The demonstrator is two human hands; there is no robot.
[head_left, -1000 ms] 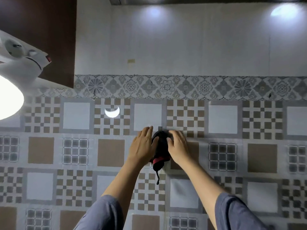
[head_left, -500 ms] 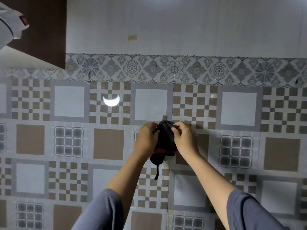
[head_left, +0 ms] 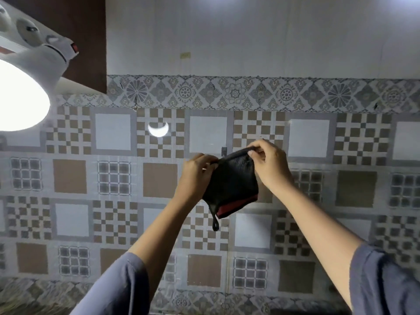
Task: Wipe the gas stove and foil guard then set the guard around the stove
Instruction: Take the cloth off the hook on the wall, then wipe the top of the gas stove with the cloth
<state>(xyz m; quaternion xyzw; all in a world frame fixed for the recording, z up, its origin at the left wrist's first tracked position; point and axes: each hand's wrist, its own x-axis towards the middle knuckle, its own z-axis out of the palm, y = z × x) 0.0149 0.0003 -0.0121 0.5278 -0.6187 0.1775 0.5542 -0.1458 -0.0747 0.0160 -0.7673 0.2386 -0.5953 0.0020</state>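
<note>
A black cloth (head_left: 231,183) with a red edge and a small hanging loop is held up in front of the tiled wall. My left hand (head_left: 196,176) pinches its upper left corner. My right hand (head_left: 270,164) pinches its upper right corner, so the cloth hangs spread between them. A small dark hook (head_left: 224,151) sits on the wall just above the cloth. Neither the gas stove nor the foil guard is in view.
The patterned tile wall (head_left: 318,201) fills the view, with plain white wall above. A bright round lamp (head_left: 20,96) on a white fitting is at the upper left, beside a dark brown cabinet (head_left: 86,30).
Both hands were bunched around the cloth at the wall hook. Now the cloth is off the hook and pulled open between the hands, which have moved apart.
</note>
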